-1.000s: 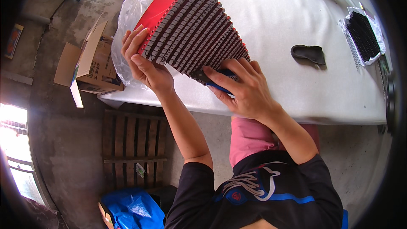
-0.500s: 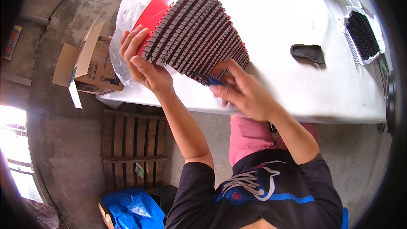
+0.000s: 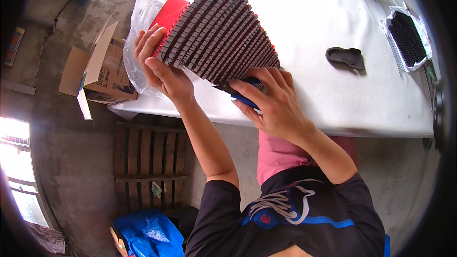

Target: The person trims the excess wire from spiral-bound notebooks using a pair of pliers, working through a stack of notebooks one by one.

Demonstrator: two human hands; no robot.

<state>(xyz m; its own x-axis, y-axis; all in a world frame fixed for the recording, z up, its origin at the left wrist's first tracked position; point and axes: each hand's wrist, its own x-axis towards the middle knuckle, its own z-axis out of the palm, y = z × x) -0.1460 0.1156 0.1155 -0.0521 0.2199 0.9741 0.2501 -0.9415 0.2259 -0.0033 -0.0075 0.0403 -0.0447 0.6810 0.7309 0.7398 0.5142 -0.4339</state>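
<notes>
From my station I see the left hand grasping a stack of wire-bound books, tilted over the left part of the white table. The right hand clasps blue-handled pliers near the table's front edge; whether they bite wire I cannot tell. A dark pad lies on the table's right.

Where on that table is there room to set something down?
Bare white table lies between the spiral-bound stack and the dark curved object, and between that object and the near edge. It's crowded at left, by the plastic bag, and far right, around the black coils.
</notes>
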